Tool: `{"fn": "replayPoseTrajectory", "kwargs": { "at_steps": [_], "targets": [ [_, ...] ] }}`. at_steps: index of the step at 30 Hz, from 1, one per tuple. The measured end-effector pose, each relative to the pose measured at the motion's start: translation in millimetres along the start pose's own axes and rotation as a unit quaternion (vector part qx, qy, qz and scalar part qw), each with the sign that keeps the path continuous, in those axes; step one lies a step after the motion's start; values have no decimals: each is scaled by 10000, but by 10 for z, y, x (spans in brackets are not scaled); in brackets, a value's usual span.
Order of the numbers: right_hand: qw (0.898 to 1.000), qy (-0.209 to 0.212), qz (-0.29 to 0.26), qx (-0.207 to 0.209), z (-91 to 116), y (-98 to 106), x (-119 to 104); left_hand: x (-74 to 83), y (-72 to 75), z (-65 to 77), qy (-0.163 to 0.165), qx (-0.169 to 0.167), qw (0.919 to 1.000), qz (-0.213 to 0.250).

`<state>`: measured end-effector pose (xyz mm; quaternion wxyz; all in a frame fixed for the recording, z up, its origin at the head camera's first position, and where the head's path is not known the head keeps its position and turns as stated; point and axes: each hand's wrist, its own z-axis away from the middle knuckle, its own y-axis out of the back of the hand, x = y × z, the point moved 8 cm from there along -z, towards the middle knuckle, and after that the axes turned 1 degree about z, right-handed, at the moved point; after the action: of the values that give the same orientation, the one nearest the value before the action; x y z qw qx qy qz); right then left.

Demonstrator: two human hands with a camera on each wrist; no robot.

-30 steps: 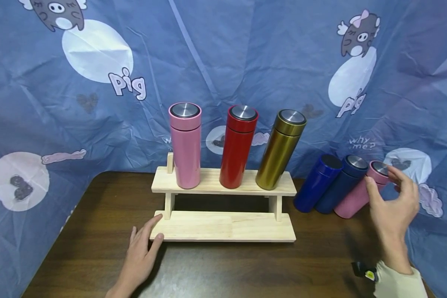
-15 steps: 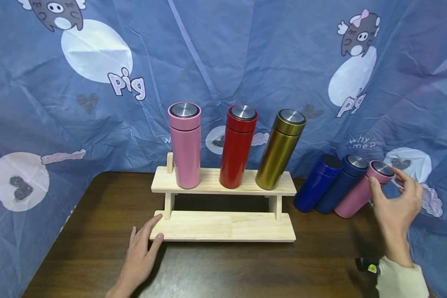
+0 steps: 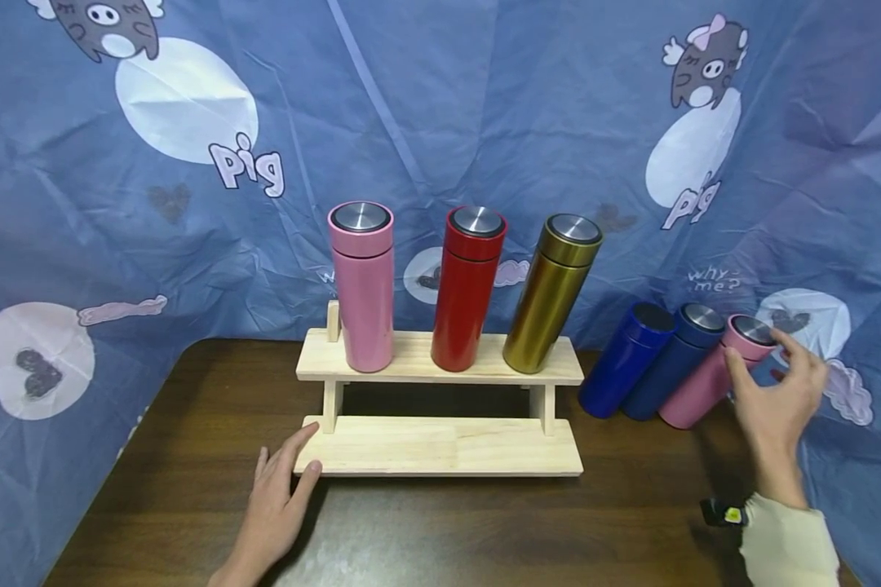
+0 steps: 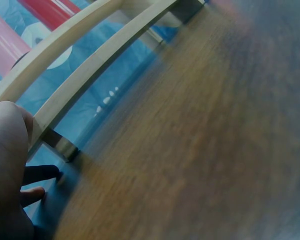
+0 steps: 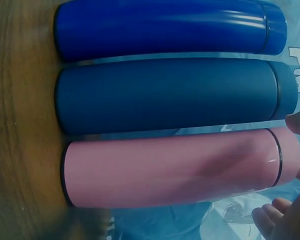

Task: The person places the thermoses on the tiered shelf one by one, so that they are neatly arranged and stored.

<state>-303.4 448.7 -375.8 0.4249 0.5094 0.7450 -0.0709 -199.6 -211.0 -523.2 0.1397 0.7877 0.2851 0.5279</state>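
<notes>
My left hand rests at the left end of the lower shelf of a wooden rack, fingers touching its edge. In the left wrist view, the hand shows at the left border beside the rack. At the right, my right hand spreads thumb and index finger at either side of the pink thermos by its lid. In the right wrist view, the thumb lies near the lid's edge, and the lower fingers stand apart from it. Whether it grips firmly is hard to see. The thermos leans rightward on the table.
On the upper shelf stand another pink thermos, a red thermos and a gold thermos. A bright blue thermos and a navy thermos stand between rack and right hand. A patterned blue cloth hangs behind the table.
My right hand has shifted slightly right along the pink thermos lid, uncovering more of its top; the thermos base stays put. The left hand has not visibly moved.
</notes>
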Motion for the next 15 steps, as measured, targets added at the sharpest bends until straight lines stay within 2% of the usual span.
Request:
{"fn": "replayPoseTrajectory", "kwargs": {
  "at_steps": [15],
  "targets": [
    [9993,179,-202,-259,58,-162,214,-15,-8,4,87,-134,9999,-39]
  ]
}}
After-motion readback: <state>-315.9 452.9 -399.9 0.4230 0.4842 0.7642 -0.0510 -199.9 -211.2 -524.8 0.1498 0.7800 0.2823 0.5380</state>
